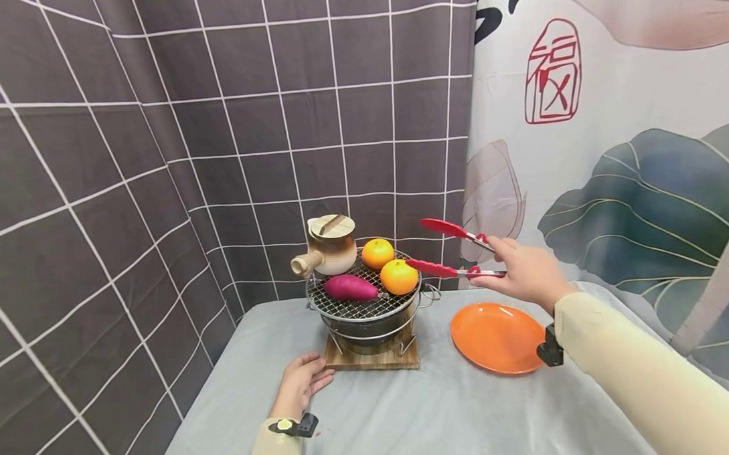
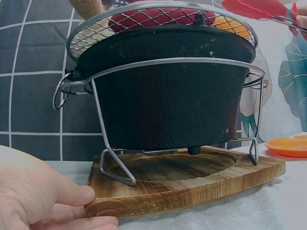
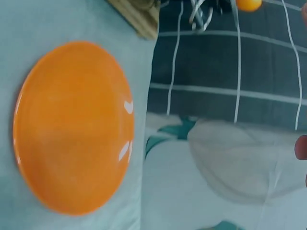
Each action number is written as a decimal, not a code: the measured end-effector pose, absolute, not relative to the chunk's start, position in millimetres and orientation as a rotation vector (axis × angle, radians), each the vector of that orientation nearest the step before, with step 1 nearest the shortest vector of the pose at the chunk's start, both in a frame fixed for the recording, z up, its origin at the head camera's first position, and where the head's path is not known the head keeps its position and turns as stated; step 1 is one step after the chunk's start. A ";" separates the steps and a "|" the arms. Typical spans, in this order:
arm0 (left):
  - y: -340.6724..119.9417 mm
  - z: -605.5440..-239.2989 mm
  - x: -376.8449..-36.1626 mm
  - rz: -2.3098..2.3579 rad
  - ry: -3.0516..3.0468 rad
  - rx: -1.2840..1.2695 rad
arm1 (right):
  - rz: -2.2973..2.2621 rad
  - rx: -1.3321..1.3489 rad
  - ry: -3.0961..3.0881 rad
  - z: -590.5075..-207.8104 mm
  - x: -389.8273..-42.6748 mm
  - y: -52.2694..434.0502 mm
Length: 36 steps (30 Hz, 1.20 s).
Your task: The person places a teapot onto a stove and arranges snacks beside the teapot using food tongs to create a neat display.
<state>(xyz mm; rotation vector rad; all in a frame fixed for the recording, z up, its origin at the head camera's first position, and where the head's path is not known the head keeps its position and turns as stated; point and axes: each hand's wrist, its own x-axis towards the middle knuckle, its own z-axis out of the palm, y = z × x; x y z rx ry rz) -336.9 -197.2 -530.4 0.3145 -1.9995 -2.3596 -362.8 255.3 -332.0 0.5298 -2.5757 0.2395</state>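
Observation:
My right hand (image 1: 530, 272) grips a pair of red-tipped kitchen tongs (image 1: 435, 268), its jaws spread apart. The lower jaw reaches the side of the front orange (image 1: 399, 277); whether they touch I cannot tell. Behind lies a second orange (image 1: 378, 253). A purple sweet potato (image 1: 351, 288) rests at the front of the wire rack (image 1: 361, 311), over a black round stove (image 2: 172, 105) in a metal stand. With extended fingers, my left hand (image 1: 301, 382) touches the near left corner of the wooden board (image 2: 192, 196) beneath the stove. In the right wrist view only fingertips (image 3: 301, 147) show.
A clay teapot (image 1: 335, 255) with a side handle and pale lid stands at the rack's back left. On the cloth-covered table (image 1: 395, 414), an orange plate (image 3: 74, 127) lies right of the stove. A gridded curtain (image 1: 312, 122) hangs close behind.

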 end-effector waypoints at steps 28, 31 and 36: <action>-198.3 -530.3 -336.4 -2.373 -2.001 0.311 | 0.411 -0.001 -2.751 -373.6 -350.0 355.9; -198.6 -530.3 -336.3 -2.379 -1.998 0.311 | 0.436 -0.032 -2.774 -383.5 -348.2 362.6; -198.0 -530.7 -337.7 -2.394 -1.985 0.298 | 0.454 -0.092 -2.816 -405.3 -345.5 374.3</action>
